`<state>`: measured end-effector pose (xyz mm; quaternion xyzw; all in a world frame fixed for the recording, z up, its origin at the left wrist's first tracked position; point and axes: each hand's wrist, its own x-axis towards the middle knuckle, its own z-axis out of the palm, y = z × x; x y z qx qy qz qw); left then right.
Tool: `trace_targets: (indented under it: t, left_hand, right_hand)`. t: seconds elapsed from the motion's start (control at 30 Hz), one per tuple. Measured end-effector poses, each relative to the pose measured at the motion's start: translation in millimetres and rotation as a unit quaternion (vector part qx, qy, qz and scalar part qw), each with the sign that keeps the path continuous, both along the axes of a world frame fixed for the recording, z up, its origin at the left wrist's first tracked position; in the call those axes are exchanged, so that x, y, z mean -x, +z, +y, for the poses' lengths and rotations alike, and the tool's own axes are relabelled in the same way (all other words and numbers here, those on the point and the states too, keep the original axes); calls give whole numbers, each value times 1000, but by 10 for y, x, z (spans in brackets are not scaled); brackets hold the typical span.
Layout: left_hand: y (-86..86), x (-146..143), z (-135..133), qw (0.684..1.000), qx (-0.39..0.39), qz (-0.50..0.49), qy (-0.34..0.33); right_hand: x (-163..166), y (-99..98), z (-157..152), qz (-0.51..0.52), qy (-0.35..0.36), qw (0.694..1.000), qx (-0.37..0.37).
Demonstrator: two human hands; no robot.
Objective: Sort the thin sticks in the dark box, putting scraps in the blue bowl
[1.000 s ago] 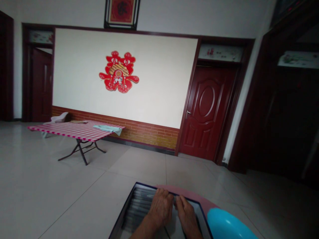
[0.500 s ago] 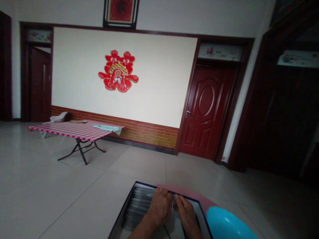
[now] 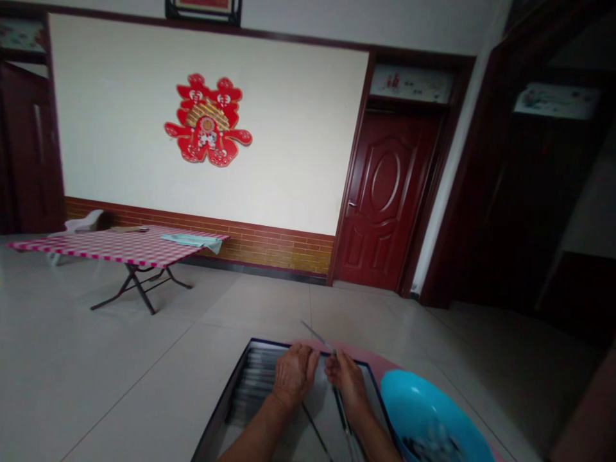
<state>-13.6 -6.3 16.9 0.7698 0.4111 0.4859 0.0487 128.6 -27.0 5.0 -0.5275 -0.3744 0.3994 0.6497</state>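
Observation:
A dark-rimmed flat box [image 3: 216, 410] lies low in the view, with rows of thin grey metal rods [image 3: 255, 378] packed in its left part. My right hand [image 3: 347, 382] pinches a long thin metal rod [image 3: 315, 335] that sticks up and to the left past my fingers and runs down toward me. My left hand [image 3: 294, 375] is over the box, fingers bunched, close to my right hand. Whether it holds anything is hidden. A bright blue plastic basin [image 3: 423, 404] sits to the right of the box, with dark pieces in its bottom.
The box rests on a pink surface [image 3: 380, 362], with a tiled floor [image 3: 120, 359] around it. Farther off stand a folding table with a pink-checked cloth [image 3: 120, 247] and a red wooden door [image 3: 385, 199].
My hands have moved apart, and my right hand now lifts a thin rod out of the box. The view has shifted, showing more of the blue basin.

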Motion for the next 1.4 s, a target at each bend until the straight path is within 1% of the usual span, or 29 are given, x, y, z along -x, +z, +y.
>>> trace_targets:
  t: [0.1, 0.23, 0.33, 0.47, 0.53, 0.63, 0.7, 0.77, 0.83, 0.9, 1.0, 1.1, 1.2, 1.27, 1.33, 1.4]
  left_hand:
    - [12, 17, 50, 998, 41, -40, 10]
    - [45, 39, 104, 991, 75, -107, 0]
    - [8, 27, 148, 988, 72, -135, -4]
    - [-103, 3, 236, 987, 70, -141, -15]
    - [-154, 6, 285, 989, 51, -139, -11]
    - [-191, 29, 320, 993, 1, -114, 17]
    - [-178, 45, 298, 997, -9, -65, 33]
    - [-141, 54, 242, 999, 12, 6, 50]
    - [-96, 54, 175, 994, 45, 76, 63]
    - [-63, 47, 119, 988, 65, 131, 56]
    - [-60, 32, 82, 981, 64, 184, 20]
    - [-122, 13, 105, 974, 58, 218, -1]
    - [-225, -6, 164, 976, 38, 214, -3]
    - [-288, -13, 201, 980, 20, 200, -7]
    - [-323, -13, 220, 983, 2, 184, -16]
    - [-323, -9, 213, 986, -15, 166, -26]
  right_hand:
    - [79, -24, -13, 5, 79, 997, 6]
    - [149, -60, -51, -35, 164, 986, -4]
    - [183, -61, -84, -85, 196, 977, -3]
    - [232, -9, -135, -129, 228, 965, 14]
    - [246, 20, -146, -144, 221, 964, 15]
    - [240, 54, -126, -156, 163, 974, 17]
    - [214, 88, -95, -165, 112, 980, 12]
    - [154, 146, -66, -185, 72, 980, 5]
    - [33, 230, -61, -211, 54, 976, -1]
    - [-172, 329, -99, -237, 53, 970, -7]
    - [-640, 465, -266, -290, 51, 955, -16]
    - [-1201, 528, -541, -340, 61, 938, 0]
    - [-1682, 488, -835, -374, 64, 925, 22]
    - [-1889, 419, -992, -386, 64, 920, 31]
    - [-1994, 344, -1098, -400, 66, 914, 34]
    - [-2013, 286, -1157, -421, 69, 903, 45]
